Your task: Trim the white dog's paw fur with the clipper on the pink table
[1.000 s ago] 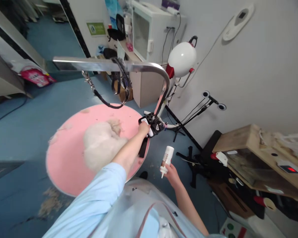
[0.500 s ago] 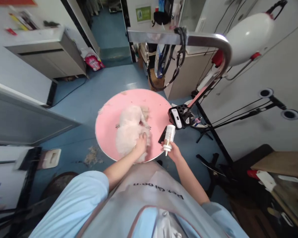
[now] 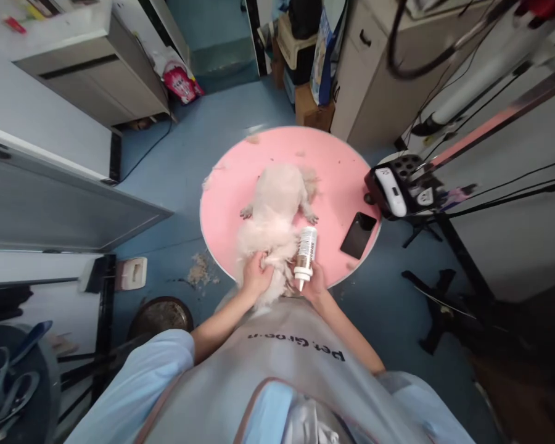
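A white fluffy dog [image 3: 277,194] lies on the round pink table [image 3: 222,203], its clipped back away from me and its fluffy head end against my apron. My left hand [image 3: 258,273] is closed on the fur near the head. In my right hand [image 3: 315,285] is a white squeeze bottle [image 3: 306,250], tilted with its pointed nozzle down toward me. The bottle is beside the right side of the dog's head. Whether the nozzle touches the fur, I cannot tell.
A black phone [image 3: 358,235] lies at the table's right edge. Beyond it a black tool holder [image 3: 402,179] carries a white clipper [image 3: 391,192]. Fur clumps [image 3: 202,270] lie on the blue floor at left. Scissors [image 3: 9,388] sit in a tray at lower left.
My right hand has brought the bottle left, from beside the phone to the dog's head. My left hand has shifted along the fur toward me. The view has tilted down.
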The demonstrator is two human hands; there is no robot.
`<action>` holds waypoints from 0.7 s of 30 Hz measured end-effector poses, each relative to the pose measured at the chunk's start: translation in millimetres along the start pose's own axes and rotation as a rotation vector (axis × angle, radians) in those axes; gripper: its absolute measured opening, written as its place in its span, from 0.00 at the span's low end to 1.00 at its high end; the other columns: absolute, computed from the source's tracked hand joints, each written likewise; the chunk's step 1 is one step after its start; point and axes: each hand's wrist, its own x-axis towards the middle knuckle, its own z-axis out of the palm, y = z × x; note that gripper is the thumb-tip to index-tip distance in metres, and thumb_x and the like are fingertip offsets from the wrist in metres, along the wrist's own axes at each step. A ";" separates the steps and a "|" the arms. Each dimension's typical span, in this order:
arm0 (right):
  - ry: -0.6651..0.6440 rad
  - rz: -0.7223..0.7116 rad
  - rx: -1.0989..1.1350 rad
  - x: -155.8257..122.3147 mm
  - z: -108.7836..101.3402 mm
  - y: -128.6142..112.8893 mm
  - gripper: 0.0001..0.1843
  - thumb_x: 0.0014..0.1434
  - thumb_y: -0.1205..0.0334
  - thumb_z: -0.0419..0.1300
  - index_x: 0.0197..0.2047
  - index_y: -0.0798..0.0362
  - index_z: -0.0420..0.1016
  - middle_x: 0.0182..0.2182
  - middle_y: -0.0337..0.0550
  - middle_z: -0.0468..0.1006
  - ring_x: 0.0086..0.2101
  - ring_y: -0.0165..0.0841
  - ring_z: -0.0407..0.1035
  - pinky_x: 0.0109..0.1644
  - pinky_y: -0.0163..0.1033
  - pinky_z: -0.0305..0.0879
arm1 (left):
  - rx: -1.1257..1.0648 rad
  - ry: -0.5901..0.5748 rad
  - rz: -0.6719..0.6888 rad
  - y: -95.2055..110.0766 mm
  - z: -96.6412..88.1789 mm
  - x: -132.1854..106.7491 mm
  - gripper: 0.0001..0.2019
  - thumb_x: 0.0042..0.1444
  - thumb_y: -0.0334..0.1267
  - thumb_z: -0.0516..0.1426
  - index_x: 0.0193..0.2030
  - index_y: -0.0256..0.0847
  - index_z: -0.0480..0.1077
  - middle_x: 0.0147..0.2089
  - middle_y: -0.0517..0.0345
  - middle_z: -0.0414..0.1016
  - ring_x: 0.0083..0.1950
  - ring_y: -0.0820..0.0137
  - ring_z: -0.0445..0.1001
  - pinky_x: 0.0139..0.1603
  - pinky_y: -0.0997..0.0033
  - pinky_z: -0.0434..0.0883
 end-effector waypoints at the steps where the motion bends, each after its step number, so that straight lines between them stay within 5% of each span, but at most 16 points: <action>1: -0.013 -0.018 0.020 0.7 -3.8 12.5 0.20 0.51 0.44 0.62 0.37 0.52 0.73 0.28 0.39 0.79 0.28 0.31 0.73 0.27 0.35 0.72 | -0.039 0.026 0.020 -12.3 -0.5 -0.2 0.09 0.48 0.32 0.51 0.38 0.39 0.66 0.35 0.57 0.71 0.37 0.68 0.71 0.42 0.69 0.69; 8: -0.114 -0.257 0.079 18.6 -29.6 121.4 0.24 0.42 0.41 0.67 0.37 0.49 0.74 0.28 0.38 0.80 0.25 0.31 0.72 0.26 0.36 0.71 | -0.359 0.173 0.295 -85.4 -28.1 24.7 0.00 0.47 0.34 0.50 0.28 0.42 0.60 0.24 0.65 0.62 0.28 0.73 0.64 0.33 0.76 0.66; 13: -0.115 -0.511 0.052 24.2 -22.6 158.5 0.21 0.45 0.43 0.66 0.39 0.46 0.74 0.28 0.36 0.78 0.25 0.29 0.70 0.26 0.34 0.70 | -0.411 -0.199 0.474 -84.7 -45.1 49.8 0.14 0.46 0.31 0.53 0.41 0.37 0.73 0.41 0.55 0.79 0.44 0.67 0.75 0.47 0.71 0.69; 17: -0.077 -0.666 -0.006 11.0 -6.2 165.9 0.18 0.46 0.45 0.67 0.34 0.48 0.74 0.22 0.33 0.76 0.21 0.26 0.67 0.24 0.33 0.69 | -0.479 -0.427 0.415 -76.7 -38.8 57.7 0.13 0.46 0.40 0.60 0.38 0.35 0.77 0.36 0.53 0.81 0.38 0.64 0.77 0.39 0.71 0.70; 21: -0.015 -0.756 -0.076 -20.9 -8.2 162.3 0.20 0.48 0.45 0.65 0.39 0.50 0.76 0.29 0.39 0.80 0.24 0.29 0.70 0.25 0.36 0.72 | -0.701 -0.422 0.339 -81.4 -25.9 56.1 0.12 0.44 0.42 0.62 0.31 0.34 0.77 0.30 0.55 0.79 0.32 0.67 0.76 0.33 0.73 0.69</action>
